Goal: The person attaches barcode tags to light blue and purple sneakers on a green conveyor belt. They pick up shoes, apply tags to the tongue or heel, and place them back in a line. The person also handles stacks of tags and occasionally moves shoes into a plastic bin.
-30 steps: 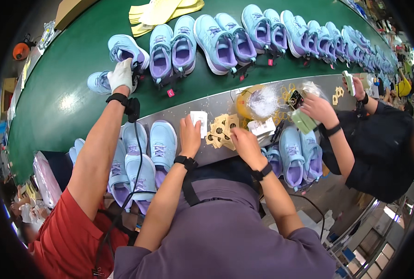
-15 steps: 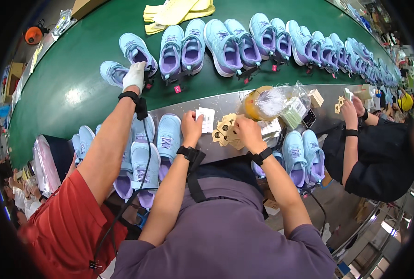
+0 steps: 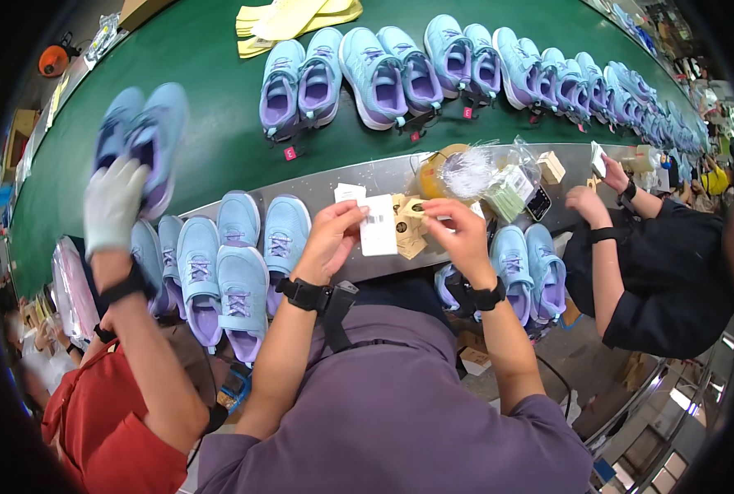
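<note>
A white card with printed marks (image 3: pixel 379 226) is pinched upright between the thumb and fingers of my left hand (image 3: pixel 328 239). Close by on its right, my right hand (image 3: pixel 463 236) is closed in a pinch on a small tan paper tag with a dark round mark (image 3: pixel 414 208). Below and between my hands, more tan tags (image 3: pixel 409 240) lie in a loose pile on the metal ledge (image 3: pixel 301 186). Behind the held card rests another white card (image 3: pixel 350 192).
Pairs of light-blue shoes (image 3: pixel 374 78) line the green belt (image 3: pixel 210 136); others (image 3: pixel 241 300) stand at the near side. Right of the pile are a yellow tape roll with white fasteners (image 3: pixel 466 171) and a phone (image 3: pixel 538 202). Co-workers' arms reach in at left (image 3: pixel 113 210) and right (image 3: pixel 602 218).
My left hand has lifted the white card; my right hand has raised a tan tag from the pile. A co-worker's gloved hand has carried a shoe pair leftward. The belt's shoes have shifted left.
</note>
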### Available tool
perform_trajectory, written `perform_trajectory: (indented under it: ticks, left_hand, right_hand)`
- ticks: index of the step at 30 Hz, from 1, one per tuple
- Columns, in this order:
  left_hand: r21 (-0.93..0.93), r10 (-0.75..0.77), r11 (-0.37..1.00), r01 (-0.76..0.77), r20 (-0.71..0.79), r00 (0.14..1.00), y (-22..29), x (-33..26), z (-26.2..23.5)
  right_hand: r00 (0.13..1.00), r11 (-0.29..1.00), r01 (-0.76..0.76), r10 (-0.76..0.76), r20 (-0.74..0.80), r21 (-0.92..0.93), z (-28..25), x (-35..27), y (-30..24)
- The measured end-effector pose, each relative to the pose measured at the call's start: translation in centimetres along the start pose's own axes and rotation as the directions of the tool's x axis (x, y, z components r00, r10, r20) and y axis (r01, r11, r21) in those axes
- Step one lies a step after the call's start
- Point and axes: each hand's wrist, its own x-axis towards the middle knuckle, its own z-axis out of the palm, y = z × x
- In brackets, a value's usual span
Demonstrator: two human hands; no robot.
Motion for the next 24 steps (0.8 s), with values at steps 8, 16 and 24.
perform_trajectory:
  ticks: [8, 16, 24]
  left_hand:
    - [-0.029, -0.229, 0.970, 0.241, 0.222, 0.948, -1.5, 2.1, 5.0]
    - [0.018, 0.031, 0.999, -0.033, 0.084, 0.996, -2.1, 4.4, 9.4]
    - [0.462, 0.204, 0.823, -0.332, 0.305, 0.930, -2.9, 8.0, 13.1]
  right_hand:
    - [0.862, 0.846, 0.490, -0.435, 0.261, -0.209, -3.5, -0.4, -2.3]
    - [0.812, 0.938, -0.043, 0.233, -0.535, 0.343, -6.6, 0.6, 1.1]
    - [0.843, 0.920, -0.204, 0.340, -0.418, 0.336, -8.5, 3.1, 1.8]
